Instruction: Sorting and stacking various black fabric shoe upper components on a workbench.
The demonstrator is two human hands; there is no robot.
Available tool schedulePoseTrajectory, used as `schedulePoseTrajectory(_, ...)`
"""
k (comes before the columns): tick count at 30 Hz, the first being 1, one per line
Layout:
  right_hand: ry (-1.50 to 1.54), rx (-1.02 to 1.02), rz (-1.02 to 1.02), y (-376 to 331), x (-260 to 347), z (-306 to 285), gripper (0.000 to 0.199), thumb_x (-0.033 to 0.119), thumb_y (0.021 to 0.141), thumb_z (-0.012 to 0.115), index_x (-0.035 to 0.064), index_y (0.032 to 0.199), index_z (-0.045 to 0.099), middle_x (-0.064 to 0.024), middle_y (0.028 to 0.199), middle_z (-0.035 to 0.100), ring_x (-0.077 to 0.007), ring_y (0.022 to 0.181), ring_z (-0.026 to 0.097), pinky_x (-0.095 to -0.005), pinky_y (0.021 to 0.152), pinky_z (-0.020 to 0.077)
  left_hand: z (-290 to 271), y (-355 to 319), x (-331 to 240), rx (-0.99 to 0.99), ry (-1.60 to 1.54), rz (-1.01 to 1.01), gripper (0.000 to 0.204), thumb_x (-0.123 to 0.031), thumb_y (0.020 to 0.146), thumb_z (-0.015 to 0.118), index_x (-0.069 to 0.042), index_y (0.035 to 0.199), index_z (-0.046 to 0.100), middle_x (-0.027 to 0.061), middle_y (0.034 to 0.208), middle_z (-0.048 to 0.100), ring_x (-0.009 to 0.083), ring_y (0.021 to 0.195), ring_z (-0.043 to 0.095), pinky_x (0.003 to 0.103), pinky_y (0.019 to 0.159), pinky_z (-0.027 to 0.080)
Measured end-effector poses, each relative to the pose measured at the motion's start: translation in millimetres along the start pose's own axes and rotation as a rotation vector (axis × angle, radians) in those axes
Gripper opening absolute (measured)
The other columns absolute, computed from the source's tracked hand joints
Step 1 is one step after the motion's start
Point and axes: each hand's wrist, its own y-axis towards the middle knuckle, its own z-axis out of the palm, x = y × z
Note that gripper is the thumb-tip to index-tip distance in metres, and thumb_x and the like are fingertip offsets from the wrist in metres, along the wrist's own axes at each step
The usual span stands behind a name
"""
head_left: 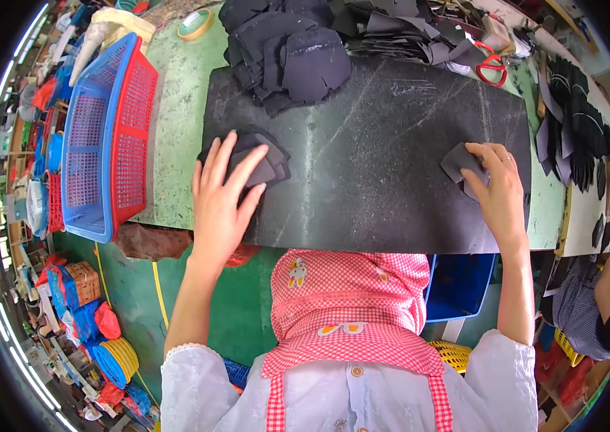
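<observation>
My left hand (227,189) lies with its fingers spread over a small stack of dark cut pieces (263,160) at the left side of a black mat (384,180). Over at the mat's right side, my right hand (493,176) pinches a small dark grey cut piece (456,160) between thumb and fingers. Part of that piece is hidden under the fingers. A larger heap of black cut pieces (315,65) rests on the mat's far edge, beyond both hands.
Nested blue and red plastic baskets (87,137) stand at the left on the green table (179,108). Red-handled scissors (490,66) and a tape roll (195,24) lie at the back. Bundled black pieces (580,119) sit at the right, near another person (589,306).
</observation>
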Motion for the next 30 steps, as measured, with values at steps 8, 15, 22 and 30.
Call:
schedulePoseTrajectory(8, 0.018, 0.135, 0.008, 13.3, -11.9, -7.2, 0.034, 0.005, 0.078, 0.081, 0.006, 0.108, 0.064, -0.0093, 0.11, 0.067, -0.033, 0.112, 0.063, -0.0434, 0.1, 0.047, 4.9, 62.4, 22.0, -0.238, 0.103, -0.057, 0.065, -0.044, 0.095, 0.073, -0.018, 0.152, 0.055, 0.0188, 0.164, 0.039, 0.043, 0.156, 0.028, 0.069, 0.122, 0.02)
schedulePoseTrajectory(15, -0.05, 0.02, 0.003, 12.7, -9.5, 4.9, 0.034, 0.009, 0.075, 0.085, 0.0092, 0.1, 0.062, -0.0054, 0.099, 0.065, -0.0288, 0.101, 0.063, -0.0413, 0.093, 0.0461, 29.8, 159.1, -26.1, -0.546, 0.114, 0.131, 0.052, -0.026, 0.08, 0.088, -0.007, 0.119, 0.061, 0.0213, 0.15, 0.051, 0.0408, 0.153, 0.034, 0.069, 0.121, 0.024)
schedulePoseTrajectory(22, 0.011, 0.042, 0.03, 9.0, -11.8, 5.3, 0.03, 0.005, 0.074, 0.084, 0.0077, 0.092, 0.06, -0.0041, 0.088, 0.061, -0.027, 0.091, 0.061, -0.0416, 0.084, 0.0487, 27.2, 122.5, -49.3, -0.14, -1.198, -0.086, 0.046, -0.01, 0.088, 0.08, -0.008, 0.127, 0.056, 0.0154, 0.119, 0.067, 0.0374, 0.111, 0.069, 0.036, 0.1, 0.053)
schedulePoseTrajectory(30, 0.229, 0.244, 0.068, 8.8, -6.9, -6.3, 0.028, -0.008, 0.069, 0.069, 0.0022, 0.086, 0.049, -0.0113, 0.096, 0.067, -0.0293, 0.098, 0.063, -0.0392, 0.084, 0.0514, 37.4, 94.8, -68.5, -0.108, -0.477, 0.268, 0.049, -0.02, 0.077, 0.088, -0.016, 0.124, 0.074, 0.0052, 0.126, 0.062, 0.0271, 0.114, 0.058, 0.04, 0.096, 0.052)
